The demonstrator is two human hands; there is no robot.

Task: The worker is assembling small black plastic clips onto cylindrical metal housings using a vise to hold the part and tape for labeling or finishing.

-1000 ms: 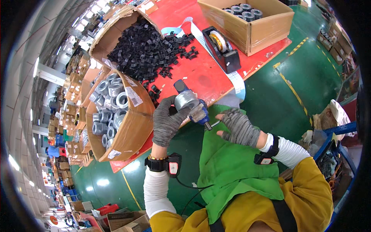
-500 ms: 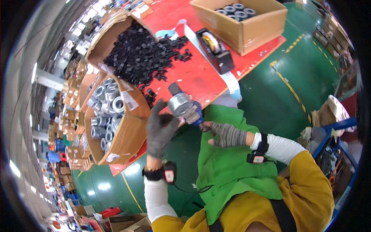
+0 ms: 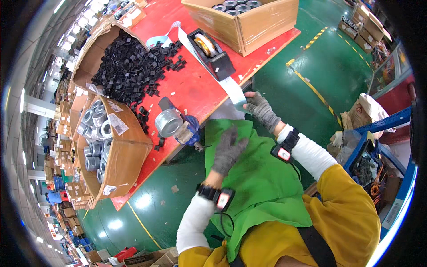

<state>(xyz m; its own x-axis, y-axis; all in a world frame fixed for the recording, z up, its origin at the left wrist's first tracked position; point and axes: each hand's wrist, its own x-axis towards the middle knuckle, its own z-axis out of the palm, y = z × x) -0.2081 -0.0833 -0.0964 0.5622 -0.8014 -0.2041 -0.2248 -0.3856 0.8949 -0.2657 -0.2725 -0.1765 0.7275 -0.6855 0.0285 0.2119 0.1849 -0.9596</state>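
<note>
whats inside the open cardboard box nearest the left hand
A jumble of grey ring-shaped pieces shows inside the cardboard box. Its bottom and any lower layers cannot be seen, covered by the upper pieces and the box's near wall.

- Person's left hand [image 3: 228, 150]: plain grey glove
- Person's right hand [image 3: 263, 112]: grey glove — streaked darker
- Vise [image 3: 192, 127]: deep blue; ring [image 3: 169, 123] on it, silver-grey
- Label strip [image 3: 232, 90]: white, tinged pale blue
- Tabletop [image 3: 202, 95]: bright red
- Small clips [image 3: 124, 66]: black
- Tape dispenser [image 3: 224, 67]: black; its roll [image 3: 207, 46], white and amber
- Open carton [image 3: 129, 158]: brown
- Apron [image 3: 267, 173]: vivid green
- Garment [image 3: 347, 202]: mustard yellow
- Arm covers [image 3: 308, 154]: white
- Floor [image 3: 271, 73]: green, its marking line [image 3: 316, 38] yellow — black-striped in places
</note>
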